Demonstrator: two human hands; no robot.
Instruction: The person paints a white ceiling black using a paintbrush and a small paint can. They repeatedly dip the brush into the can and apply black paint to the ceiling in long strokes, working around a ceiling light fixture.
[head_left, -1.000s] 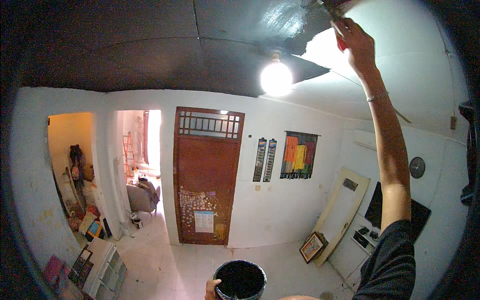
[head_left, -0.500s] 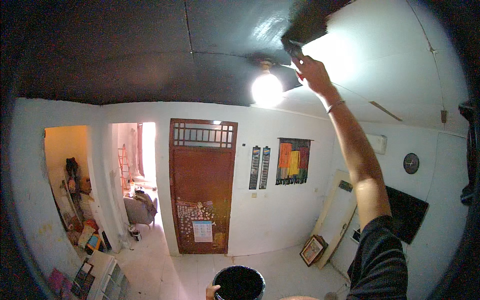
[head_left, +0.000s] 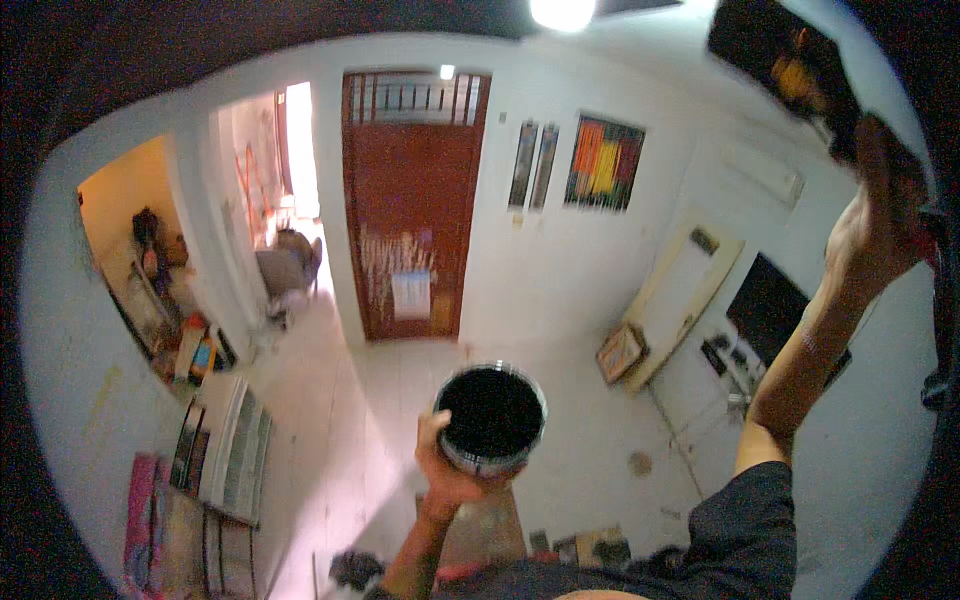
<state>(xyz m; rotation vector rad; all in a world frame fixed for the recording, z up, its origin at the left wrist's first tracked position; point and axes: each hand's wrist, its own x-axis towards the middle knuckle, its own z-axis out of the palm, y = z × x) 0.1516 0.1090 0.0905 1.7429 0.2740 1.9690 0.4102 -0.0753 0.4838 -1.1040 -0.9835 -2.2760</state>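
Caught a magenta panel [head_left: 143,510] and a pale cabinet [head_left: 225,440] at 8 o'clock, then a red-brown door [head_left: 410,190] near 11. Found the left hand [head_left: 447,472] at 6 o'clock, wrapped around the near side of a can [head_left: 480,463], with thumb over the rim and grip only as wide as the can. Saw dark contents [head_left: 495,410] through the mouth, with the can's long axis turned nearly end-on to the view. Passed a lit bulb [head_left: 563,12] just after 12, a striped wall hanging [head_left: 605,165] between 1 and 2, and a dark screen [head_left: 768,300] at 3. Came to a broad brush [head_left: 780,65] at 2 o'clock, held in the right hand [head_left: 885,205] with fingers closed on the handle; could not tell each finger's placement through the blur. Placed the can toward 8 o'clock from the right fingers, well apart, with the left hand nearer. Traced the brush's long axis from the right hand toward half past 10, pointing bristles away from the can.
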